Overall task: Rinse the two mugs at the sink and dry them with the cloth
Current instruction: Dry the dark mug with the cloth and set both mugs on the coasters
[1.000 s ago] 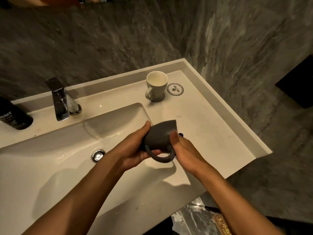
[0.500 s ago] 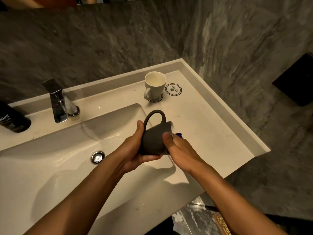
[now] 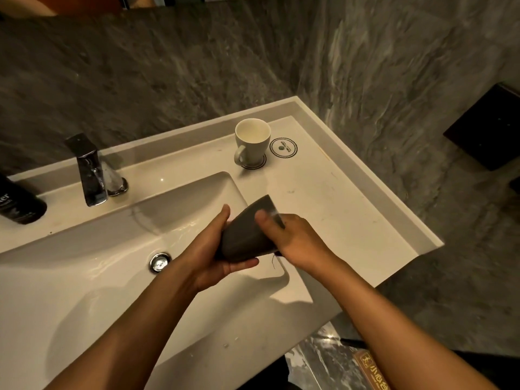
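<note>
Grey mug (image 3: 247,235) in both hands; white mug (image 3: 251,142) apparently empty.

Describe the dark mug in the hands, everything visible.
The dark mug is matte grey, ceramic by its look, tapering toward its base. It lies tilted, rim pointing up and right, over the basin's right edge. The left hand grips its base end; the right hand grips its rim end, thumb on the wall. Its handle is hidden.
</note>
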